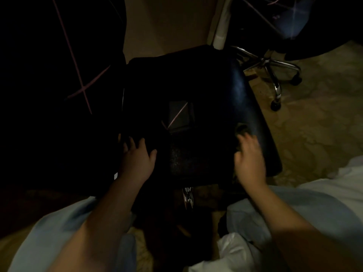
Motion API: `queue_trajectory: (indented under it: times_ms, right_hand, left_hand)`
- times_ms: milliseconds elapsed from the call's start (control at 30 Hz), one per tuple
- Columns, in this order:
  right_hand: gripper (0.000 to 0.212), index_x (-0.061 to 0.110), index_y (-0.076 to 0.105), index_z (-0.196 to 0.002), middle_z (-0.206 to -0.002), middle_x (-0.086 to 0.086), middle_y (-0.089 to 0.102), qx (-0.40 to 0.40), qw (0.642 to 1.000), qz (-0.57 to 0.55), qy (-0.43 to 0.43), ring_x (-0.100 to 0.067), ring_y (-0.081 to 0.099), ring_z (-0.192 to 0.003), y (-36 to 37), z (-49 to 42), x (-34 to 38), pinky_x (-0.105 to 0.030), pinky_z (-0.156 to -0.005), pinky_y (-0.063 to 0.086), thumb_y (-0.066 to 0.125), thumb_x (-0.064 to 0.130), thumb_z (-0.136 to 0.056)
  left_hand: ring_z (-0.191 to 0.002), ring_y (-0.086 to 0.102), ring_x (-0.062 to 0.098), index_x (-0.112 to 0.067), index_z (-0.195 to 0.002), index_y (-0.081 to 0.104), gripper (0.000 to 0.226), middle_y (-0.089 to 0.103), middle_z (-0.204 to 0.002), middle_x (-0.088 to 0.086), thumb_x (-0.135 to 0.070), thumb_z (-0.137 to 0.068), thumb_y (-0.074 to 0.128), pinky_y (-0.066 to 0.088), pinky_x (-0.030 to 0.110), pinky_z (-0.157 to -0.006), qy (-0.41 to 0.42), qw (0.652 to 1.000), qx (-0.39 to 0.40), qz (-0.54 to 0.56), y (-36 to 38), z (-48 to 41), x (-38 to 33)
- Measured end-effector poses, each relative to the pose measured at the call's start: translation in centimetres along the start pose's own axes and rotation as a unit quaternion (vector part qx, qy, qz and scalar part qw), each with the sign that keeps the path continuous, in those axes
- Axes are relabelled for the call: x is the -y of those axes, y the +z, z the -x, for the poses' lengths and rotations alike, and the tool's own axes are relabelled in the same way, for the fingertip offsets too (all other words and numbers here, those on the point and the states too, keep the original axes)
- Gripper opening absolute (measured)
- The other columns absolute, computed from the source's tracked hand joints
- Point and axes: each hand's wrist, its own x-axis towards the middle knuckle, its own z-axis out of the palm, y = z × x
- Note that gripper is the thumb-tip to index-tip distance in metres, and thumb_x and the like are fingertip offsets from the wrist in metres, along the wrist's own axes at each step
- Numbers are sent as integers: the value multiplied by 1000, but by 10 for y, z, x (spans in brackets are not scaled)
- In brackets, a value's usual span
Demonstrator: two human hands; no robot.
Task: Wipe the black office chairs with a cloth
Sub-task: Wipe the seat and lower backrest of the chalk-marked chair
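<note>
Left hand (pixel 137 157), right hand (pixel 249 160); black chair (pixel 206 81)

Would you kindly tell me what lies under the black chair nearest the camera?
Beneath the black chair, a chrome part shows at its near edge; seat and darkness hide the rest.

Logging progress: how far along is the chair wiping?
Done: too dark to judge wiped surface. In hand: left hand rests on the near black chair; right hand, blurred, at its right edge, what it holds unclear. Left: second chair beyond, no hand on it.
</note>
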Motion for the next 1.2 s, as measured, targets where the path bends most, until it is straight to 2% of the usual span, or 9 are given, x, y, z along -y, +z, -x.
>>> queue_trajectory:
  times_ms: [133,233,467,633,733,800,900,1000,1200]
  right_hand:
    - [47,3,44,-140,-148,-20,39,-96,983,-36,152,-34,28,-141,-6,-10,-23,-49,-115,25,44,3,-93]
    - [47,3,45,-140,-149,-18,39,-110,978,-27,176,-34,26,-142,0,-4,-10,-47,-116,24,45,3,-93]
    - [55,6,45,-141,-150,-15,39,40,999,21,-22,-33,26,-143,31,32,71,-48,-118,20,53,6,-87]
    - [59,11,50,-139,-147,-10,45,111,985,-49,-121,-31,39,-138,56,49,139,-44,-114,28,32,16,-83]
    - [49,42,5,-142,-159,10,7,177,967,-90,-162,-14,9,-148,62,53,168,-23,-118,6,32,25,-105]
    - [51,43,3,-141,-159,10,5,222,945,-136,-195,-11,1,-148,59,46,168,-17,-116,-2,37,31,-105]
    - [62,23,9,-154,-161,4,7,266,933,-64,-234,-12,-6,-146,38,22,145,-18,-112,-16,42,15,-101]
    - [65,22,32,-149,-158,3,26,199,946,-6,-254,-19,10,-149,26,-13,102,-39,-122,3,54,11,-89]
    - [51,14,48,-140,-149,-10,42,88,992,-47,-72,-31,26,-143,1,-76,12,-51,-117,23,53,8,-89]
  left_hand:
    - [-146,-8,38,-12,-153,14,67,2,-159,23,-42,-100,40,7,47,-119,-6,1000,7,-22,2,2,-2]
    - [-146,-9,38,-11,-153,11,69,-1,-159,23,-41,-99,42,7,47,-118,-4,1000,8,-19,3,3,-3]
    - [-147,-6,35,-12,-153,12,64,-3,-160,20,-35,-100,42,8,47,-119,-28,1000,6,14,-1,-6,-2]
    - [-148,5,29,-15,-152,21,54,6,-161,12,-28,-102,37,11,42,-119,-35,995,-77,48,-5,-11,-14]
    - [-147,9,25,-18,-151,23,52,13,-161,7,-29,-102,36,13,41,-119,-38,990,-121,57,-9,-11,-27]
    - [-145,18,26,-14,-149,27,51,26,-156,10,-29,-102,38,21,43,-117,-21,988,-135,73,-10,-10,-33]
    - [-140,27,29,-7,-148,29,53,36,-150,15,-29,-101,40,23,39,-113,-20,986,-135,101,-6,-9,-43]
    - [-144,17,31,-5,-149,25,59,23,-156,16,-36,-100,40,17,40,-116,-42,989,-112,84,11,-6,-55]
    - [-139,30,39,2,-144,36,74,34,-149,25,-48,-90,31,24,54,-112,-46,991,-124,-13,47,-3,-63]
